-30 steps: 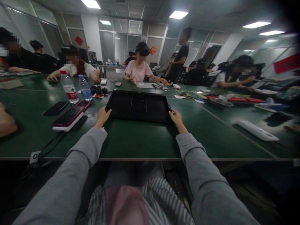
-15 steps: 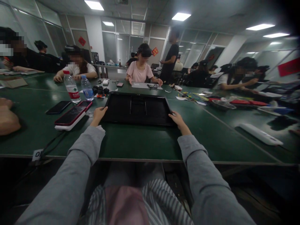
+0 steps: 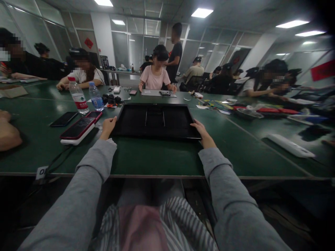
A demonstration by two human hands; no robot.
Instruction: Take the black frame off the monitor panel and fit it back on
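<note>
On the green table lies a black shallow rectangular tray (image 3: 131,120), with a raised rim and two thin metal rods standing out near its middle. My left hand (image 3: 107,127) is closed at the tray's left rim, fingers bent and thumb tip at the edge. At the right rim, my right hand (image 3: 203,132) grips the side, thumb over the edge and the other fingers partly hidden. The tray's underside cannot be seen.
Left of the tray are a phone in a red case (image 3: 78,128) on a white block, a dark phone (image 3: 64,119) and two water bottles (image 3: 96,97). A white power strip (image 3: 290,145) lies right. Another person's arm (image 3: 10,130) rests at far left. Someone sits opposite.
The tray's right side has shifted slightly right with my right hand. My left hand has moved a little left along its rim. In the background, a standing person has moved left.
</note>
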